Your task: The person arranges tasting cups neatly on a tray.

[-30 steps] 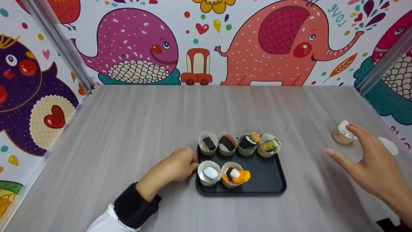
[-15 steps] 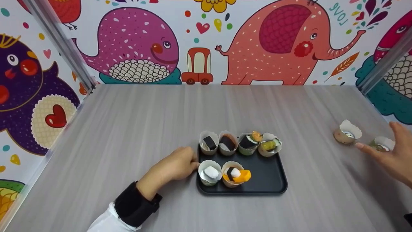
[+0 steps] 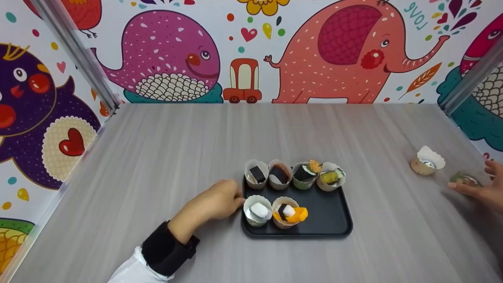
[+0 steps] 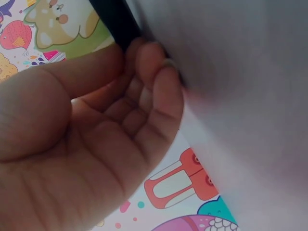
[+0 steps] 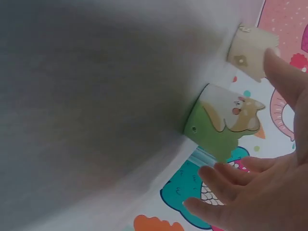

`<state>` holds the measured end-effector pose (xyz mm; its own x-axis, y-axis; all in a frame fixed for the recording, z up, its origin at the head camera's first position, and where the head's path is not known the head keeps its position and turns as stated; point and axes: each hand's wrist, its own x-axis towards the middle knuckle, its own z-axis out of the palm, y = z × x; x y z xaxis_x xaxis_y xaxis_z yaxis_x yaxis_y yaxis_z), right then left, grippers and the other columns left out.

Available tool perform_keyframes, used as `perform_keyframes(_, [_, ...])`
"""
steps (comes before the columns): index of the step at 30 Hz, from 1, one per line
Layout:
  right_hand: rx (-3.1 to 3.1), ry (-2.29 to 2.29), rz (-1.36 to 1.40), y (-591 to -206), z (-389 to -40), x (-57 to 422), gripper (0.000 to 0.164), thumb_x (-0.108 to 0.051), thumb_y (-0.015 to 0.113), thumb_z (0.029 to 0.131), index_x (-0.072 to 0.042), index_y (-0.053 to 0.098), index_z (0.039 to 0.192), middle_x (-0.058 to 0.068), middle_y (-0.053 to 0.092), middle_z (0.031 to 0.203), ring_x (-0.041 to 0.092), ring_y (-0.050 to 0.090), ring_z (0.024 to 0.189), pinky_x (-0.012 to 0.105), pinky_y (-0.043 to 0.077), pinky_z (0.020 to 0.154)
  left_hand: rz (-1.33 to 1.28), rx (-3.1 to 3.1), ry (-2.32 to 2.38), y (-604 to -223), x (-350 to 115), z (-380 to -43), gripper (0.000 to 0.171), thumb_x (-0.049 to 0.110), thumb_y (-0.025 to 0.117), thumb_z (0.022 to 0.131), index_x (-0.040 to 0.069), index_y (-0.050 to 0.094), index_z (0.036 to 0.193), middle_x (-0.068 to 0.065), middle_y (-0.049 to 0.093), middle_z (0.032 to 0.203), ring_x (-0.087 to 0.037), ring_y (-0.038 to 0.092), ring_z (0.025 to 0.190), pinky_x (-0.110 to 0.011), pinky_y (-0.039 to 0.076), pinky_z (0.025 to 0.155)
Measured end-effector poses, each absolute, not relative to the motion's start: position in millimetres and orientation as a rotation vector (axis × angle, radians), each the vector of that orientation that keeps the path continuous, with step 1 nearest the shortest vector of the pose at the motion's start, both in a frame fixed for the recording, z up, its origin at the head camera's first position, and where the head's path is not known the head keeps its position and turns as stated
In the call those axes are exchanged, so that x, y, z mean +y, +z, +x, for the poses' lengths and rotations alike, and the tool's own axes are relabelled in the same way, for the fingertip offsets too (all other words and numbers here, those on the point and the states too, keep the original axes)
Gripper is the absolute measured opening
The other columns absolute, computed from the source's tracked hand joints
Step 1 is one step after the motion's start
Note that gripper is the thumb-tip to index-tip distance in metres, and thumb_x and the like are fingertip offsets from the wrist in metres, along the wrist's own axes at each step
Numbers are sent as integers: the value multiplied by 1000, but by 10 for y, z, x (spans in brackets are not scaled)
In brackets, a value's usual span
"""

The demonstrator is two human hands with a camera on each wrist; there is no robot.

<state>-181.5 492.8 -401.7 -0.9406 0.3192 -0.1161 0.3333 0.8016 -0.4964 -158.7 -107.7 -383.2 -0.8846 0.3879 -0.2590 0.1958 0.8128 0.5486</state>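
My left hand [image 3: 222,200] pinches the left edge of a black tray [image 3: 328,214] between thumb and curled fingers. In the left wrist view the tray's dark rim [image 4: 118,21] runs in under the thumb. At the far right, my right hand [image 3: 483,192] reaches around a green paper cup [image 3: 467,179] with thumb and fingers spread. The right wrist view shows that green cup [image 5: 224,120], with a dog drawing, between the thumb and the other fingers; a gap shows around it. Next to it stands a tan paper cup [image 3: 425,166].
Several paper cups stand on the tray: a back row, with a dark-topped piece [image 3: 256,174] at its left end, and two cups in front. One front cup has a white piece [image 3: 259,210], the other an orange-and-white sushi piece [image 3: 294,213]. Cartoon-printed walls [image 3: 165,55] enclose the grey table [image 3: 177,137].
My right hand has moved right, past the tan cup to the green cup at the far right. My left hand stays at the tray's edge.
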Motion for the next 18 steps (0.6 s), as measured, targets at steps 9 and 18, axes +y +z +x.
perform_keyframes(9, [2945, -846, 523, -4134, -1827, 5021, 109, -52, 64, 83, 12, -2, 142, 41, -3, 144, 58, 12, 125, 70, 23, 95, 443, 2618, 747, -3834, -1070, -1600, 38, 18, 61, 92, 14, 52, 55, 3, 46, 53, -12, 46, 50, -28, 38, 48])
perform_keyframes(18, [2970, -797, 570, -4193, -1853, 5027, 107, -54, 66, 81, 11, 6, 143, 43, 8, 140, 55, 21, 115, 68, 26, 96, 434, 2624, 746, -3844, -1080, -1597, 38, 19, 61, 91, 15, 50, 55, 4, 46, 52, -12, 46, 49, -28, 37, 47])
